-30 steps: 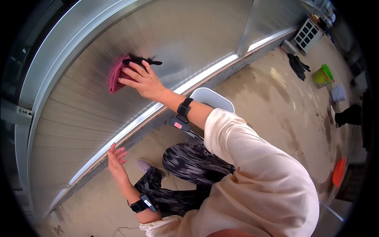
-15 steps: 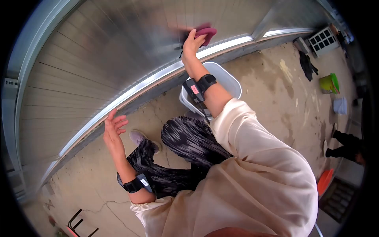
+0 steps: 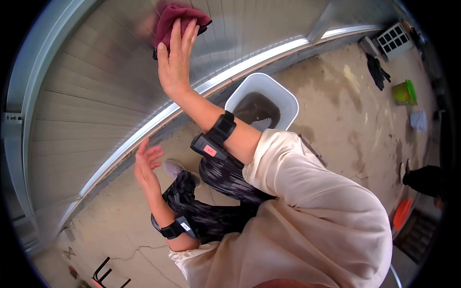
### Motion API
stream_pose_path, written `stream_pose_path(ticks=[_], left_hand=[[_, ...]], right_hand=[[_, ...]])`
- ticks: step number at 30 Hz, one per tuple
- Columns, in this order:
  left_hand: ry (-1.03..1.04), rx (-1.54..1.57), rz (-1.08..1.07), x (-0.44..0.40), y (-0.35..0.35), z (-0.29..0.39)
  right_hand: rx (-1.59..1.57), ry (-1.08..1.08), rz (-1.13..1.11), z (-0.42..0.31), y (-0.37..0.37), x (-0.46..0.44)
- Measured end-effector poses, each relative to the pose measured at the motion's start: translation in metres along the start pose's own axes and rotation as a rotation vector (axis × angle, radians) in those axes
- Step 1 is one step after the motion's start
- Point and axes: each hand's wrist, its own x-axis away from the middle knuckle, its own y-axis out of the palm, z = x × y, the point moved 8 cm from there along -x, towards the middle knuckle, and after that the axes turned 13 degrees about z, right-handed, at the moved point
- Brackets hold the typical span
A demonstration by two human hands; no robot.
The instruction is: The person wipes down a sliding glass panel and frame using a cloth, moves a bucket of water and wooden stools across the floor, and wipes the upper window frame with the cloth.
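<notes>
Left of the tub (image 3: 288, 103), which holds dark water, the left hand (image 3: 148, 163) hangs by the metal rail (image 3: 249, 66) at the panel's foot, perhaps kept out for balance in a crouch. It holds nothing; its fingers are half open, loosely curled and pointing up, and whether they touch the rail is unclear.

Above and left of the tub, the maroon cloth (image 3: 178, 20) lies bunched against the ribbed panel (image 3: 86, 110) under the right hand (image 3: 175, 67). The long, slightly parted fingers lie over it, with the thumb along the near edge, probably to keep the folds pinned. The arm reaches up past the tub's left side, wrist nearly straight. The tub likely stands beside the rail to be within reach. Well right of the tub is a green bucket (image 3: 404, 93).
</notes>
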Motion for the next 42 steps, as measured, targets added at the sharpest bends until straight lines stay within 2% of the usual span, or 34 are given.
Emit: stream_pose_path(ticks=[1, 4, 5, 6, 7, 8, 10, 12, 13, 15, 16, 18, 20, 22, 23, 24, 26, 28, 30, 32, 33, 35, 36, 37, 38, 40, 42], left_hand=[[-0.005, -0.008, -0.007, 0.001, -0.002, -0.002], [-0.028, 0.023, 0.002, -0.001, -0.003, -0.005], [-0.028, 0.022, 0.0, -0.002, -0.004, -0.006], [-0.029, 0.018, -0.005, -0.001, -0.004, -0.007], [-0.03, 0.02, -0.011, -0.001, -0.005, -0.007], [-0.024, 0.02, -0.005, -0.002, -0.006, -0.008], [-0.007, 0.03, -0.011, -0.005, -0.004, -0.006], [-0.019, 0.024, 0.014, -0.002, -0.004, -0.007], [-0.01, 0.028, 0.005, -0.002, -0.002, -0.004], [-0.018, 0.012, -0.001, -0.001, -0.002, -0.005], [-0.02, -0.001, -0.005, 0.001, -0.002, -0.005], [-0.003, -0.045, -0.01, 0.001, 0.0, -0.002], [-0.004, -0.06, -0.023, 0.0, 0.002, -0.004], [-0.011, -0.064, -0.035, 0.0, 0.004, -0.006], [-0.011, -0.071, -0.042, 0.0, 0.005, -0.008], [-0.013, -0.073, -0.052, 0.0, 0.008, -0.009], [-0.008, -0.076, -0.061, 0.002, 0.007, -0.007], [-0.003, -0.078, -0.062, 0.0, 0.008, -0.005], [-0.008, -0.079, -0.042, 0.001, 0.008, -0.006], [-0.008, -0.075, -0.051, 0.0, 0.006, -0.005], [-0.008, -0.065, -0.057, -0.001, 0.006, -0.003], [-0.01, -0.057, -0.044, 0.001, 0.015, 0.002], [-0.01, -0.076, -0.034, 0.003, 0.011, 0.005], [-0.003, -0.072, -0.031, 0.003, 0.01, 0.004], [0.0, -0.064, -0.04, 0.002, 0.012, 0.005], [0.011, -0.094, -0.036, 0.003, 0.01, 0.003], [0.016, -0.109, -0.044, 0.003, 0.012, 0.001]], right_hand=[[0.007, -0.028, 0.005, 0.01, -0.002, 0.004], [0.08, 0.248, 0.083, 0.095, -0.016, 0.029], [0.044, 0.438, 0.118, 0.137, -0.018, 0.041], [0.022, 0.724, 0.152, 0.168, -0.024, 0.055], [-0.18, 0.892, 0.225, 0.23, -0.016, 0.077], [-0.354, 1.23, 0.251, 0.251, -0.016, 0.095], [-0.458, 1.416, 0.186, 0.258, -0.017, 0.092], [-0.468, 1.401, 0.165, 0.253, -0.022, 0.077], [-0.424, 1.323, 0.204, 0.21, -0.033, 0.059], [-0.454, 0.969, 0.118, 0.169, -0.018, 0.016], [-0.417, 0.811, 0.132, 0.097, -0.034, -0.012], [-0.173, 0.288, 0.057, 0.026, -0.036, -0.052], [-0.028, -0.23, 0.18, -0.034, -0.039, -0.075], [0.007, -0.368, 0.151, -0.046, -0.038, -0.084], [0.076, -0.374, 0.135, -0.04, -0.039, -0.083], [0.291, -0.365, 0.075, -0.009, -0.026, -0.076], [0.198, -0.159, 0.189, 0.043, -0.038, -0.058], [0.246, 0.053, 0.304, 0.108, -0.05, -0.03], [0.222, 0.391, 0.376, 0.182, -0.064, -0.003], [0.048, 0.821, 0.416, 0.252, -0.067, 0.028], [0.044, 0.819, 0.418, 0.261, -0.063, 0.022], [-0.104, 1.029, 0.486, 0.28, -0.068, 0.028], [-0.349, 1.24, 0.499, 0.255, -0.067, 0.025], [-0.385, 1.274, 0.432, 0.263, -0.06, 0.016], [-0.3, 1.149, 0.402, 0.235, -0.068, -0.007], [-0.134, 0.67, 0.436, 0.157, -0.089, -0.067], [0.063, 0.227, 0.308, 0.089, -0.096, -0.121]])
